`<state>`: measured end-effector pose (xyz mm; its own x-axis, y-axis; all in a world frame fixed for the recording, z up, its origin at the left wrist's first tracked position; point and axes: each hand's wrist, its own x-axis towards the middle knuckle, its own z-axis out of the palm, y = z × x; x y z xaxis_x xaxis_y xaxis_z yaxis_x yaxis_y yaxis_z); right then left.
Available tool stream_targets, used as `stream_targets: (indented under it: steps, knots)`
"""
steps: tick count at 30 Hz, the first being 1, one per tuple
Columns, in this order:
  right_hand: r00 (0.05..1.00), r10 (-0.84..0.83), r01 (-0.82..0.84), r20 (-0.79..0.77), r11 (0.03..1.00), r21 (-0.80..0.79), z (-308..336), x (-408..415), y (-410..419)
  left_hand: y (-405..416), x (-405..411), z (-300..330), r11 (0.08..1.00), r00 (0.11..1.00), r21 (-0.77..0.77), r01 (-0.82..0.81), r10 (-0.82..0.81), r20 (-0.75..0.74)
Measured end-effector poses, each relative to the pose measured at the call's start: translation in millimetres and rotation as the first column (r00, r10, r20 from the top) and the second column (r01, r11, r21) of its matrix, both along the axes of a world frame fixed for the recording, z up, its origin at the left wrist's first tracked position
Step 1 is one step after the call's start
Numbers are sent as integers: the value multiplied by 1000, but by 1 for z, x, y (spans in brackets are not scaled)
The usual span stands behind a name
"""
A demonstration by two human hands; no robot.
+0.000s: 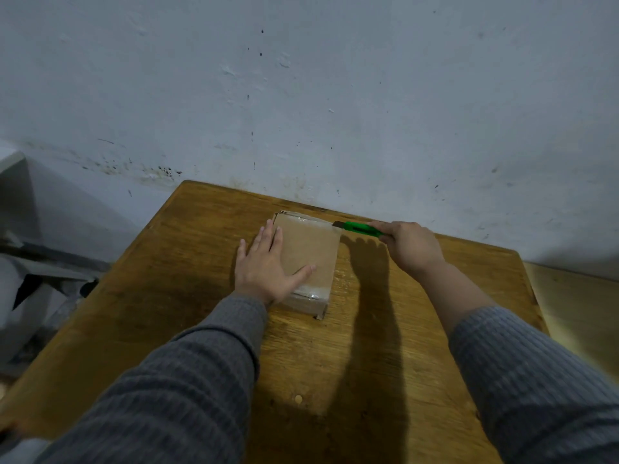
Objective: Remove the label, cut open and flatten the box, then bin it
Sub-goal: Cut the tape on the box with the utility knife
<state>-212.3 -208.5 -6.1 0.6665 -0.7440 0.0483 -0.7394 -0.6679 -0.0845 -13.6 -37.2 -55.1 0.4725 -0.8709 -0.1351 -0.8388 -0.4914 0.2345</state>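
So there's a small brown cardboard box (306,259) lying flat on a wooden table (187,296), sitting between the two hands and a bit closer to the left one. The left hand (268,266) is spread out flat, palm down, pressing on the left half of the box top, fingers pointing away toward the wall (301,95) and the thumb stuck out to the right across the cardboard. Its heel hangs over the box's near-left edge. The right hand (410,247) is just off the box's far-right corner, curled tight around a green utility knife (360,228), which points left from the fist toward the box. The knife's dark tip looks like it's right at that far-right corner, touching or pretty much touching the edge, can't tell if it's actually in the cardboard. There's shiny clear tape (310,290) across the near end of the box top, just right of the left wrist, and another glossy strip along the far edge beyond the left fingertips. Both arms are in grey ribbed sleeves (187,390), the right one pushed up the forearm. The right arm throws a big shadow on the table between the two arms.
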Motion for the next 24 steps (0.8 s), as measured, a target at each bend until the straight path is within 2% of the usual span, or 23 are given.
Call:
stream_targets:
  steps: [3,7,13,24]
  knots:
    - [998,55,-61,-44,988,-143,7,9,-1,1,-1,-1,1000,1000,-4,-5,5,0]
    - [994,106,-111,-35,973,-202,12,32,5,-2,-1,0,999,999,-25,-27,26,-25]
    - [989,128,-140,-78,975,-173,3,49,9,-1,0,-1,999,998,-42,-26,24,-54]
    - [991,76,-98,-110,974,-206,4,25,5,-2,-3,-1,998,997,-31,-60,59,-39]
